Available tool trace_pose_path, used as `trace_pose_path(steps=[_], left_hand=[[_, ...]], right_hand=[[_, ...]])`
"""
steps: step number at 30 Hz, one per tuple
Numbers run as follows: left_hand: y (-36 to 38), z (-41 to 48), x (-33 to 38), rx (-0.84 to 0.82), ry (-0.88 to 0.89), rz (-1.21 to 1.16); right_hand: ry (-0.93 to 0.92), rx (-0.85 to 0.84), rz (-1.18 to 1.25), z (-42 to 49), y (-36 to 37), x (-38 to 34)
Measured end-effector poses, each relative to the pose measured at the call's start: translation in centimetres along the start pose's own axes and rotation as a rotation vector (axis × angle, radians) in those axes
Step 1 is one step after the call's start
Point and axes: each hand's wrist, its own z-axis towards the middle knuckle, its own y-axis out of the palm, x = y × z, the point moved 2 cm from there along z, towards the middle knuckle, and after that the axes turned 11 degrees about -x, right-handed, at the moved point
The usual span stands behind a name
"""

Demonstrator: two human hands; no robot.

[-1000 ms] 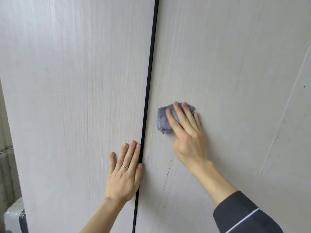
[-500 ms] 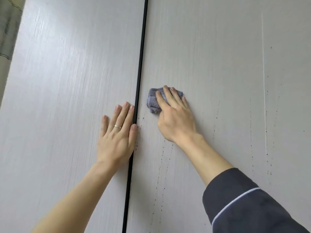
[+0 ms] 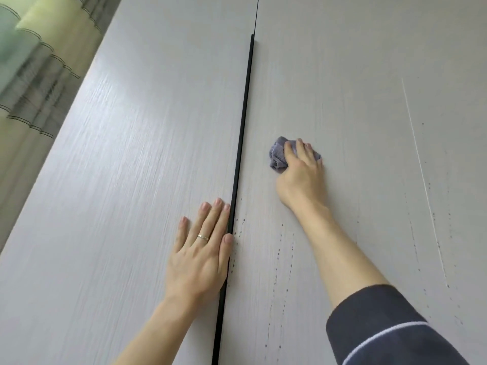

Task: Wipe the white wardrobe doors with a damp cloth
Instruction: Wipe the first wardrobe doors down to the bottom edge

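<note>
On the right door (image 3: 369, 101), just right of the black gap strip (image 3: 241, 143), fingertips (image 3: 300, 144) of the right hand (image 3: 303, 177) curl over a bunched grey-blue cloth (image 3: 278, 156) & press it flat to the panel; fingers clenched on the cloth, palm behind it, forearm reaching up from a dark sleeve (image 3: 390, 327) w/ a thin white stripe. Held bunched like that prob. to put pressure on one spot rather than spread thin.

Left hand (image 3: 200, 251) is released: fingers (image 3: 208, 222) spread, flat on the left door (image 3: 118, 180), thumb edge touching the strip, ring on one finger. Holding nothing. Likely a brace, keeping the door from swinging or steadying the body during the reach.

Below the cloth, rows of small dark specks (image 3: 279, 256) run down the right door, more near its right side by a pale vertical scratch line (image 3: 421, 175). So that lower area isn't clean yet, I'd judge; plenty left.

No containers in view: no bucket or basin. Curtain (image 3: 34, 75) hangs at far left.
</note>
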Motion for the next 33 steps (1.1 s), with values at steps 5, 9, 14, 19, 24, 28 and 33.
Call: trace_pose_path(steps=[5, 9, 14, 19, 24, 28, 33], left_hand=[[0.2, 0.2, 0.0, 0.034, -0.004, -0.006], [0.2, 0.0, 0.0, 0.023, -0.001, -0.014], [0.2, 0.1, -0.1, 0.032, -0.002, -0.015], [0.4, -0.1, -0.2, 0.068, -0.006, -0.02], [0.2, -0.1, 0.0, 0.055, 0.012, -0.024], [0.0, -0.1, -0.1, 0.037, 0.0, -0.032], [0.2, -0.2, -0.4, 0.05, 0.002, -0.016]], right_hand=[[-0.218, 0.09, 0.04, -8.6, 5.9, -2.5], [-0.307, 0.023, -0.089, -10.7, 6.9, -1.7], [-0.305, -0.136, -0.221, -4.5, 3.1, -2.1], [-0.219, -0.042, -0.075, -5.9, 4.7, -2.7], [-0.318, -0.013, -0.05, -16.0, 9.1, -1.1], [-0.296, 0.02, -0.042, -9.3, 6.5, -2.1], [-0.211, 0.002, -0.055, -5.5, 4.6, -2.6]])
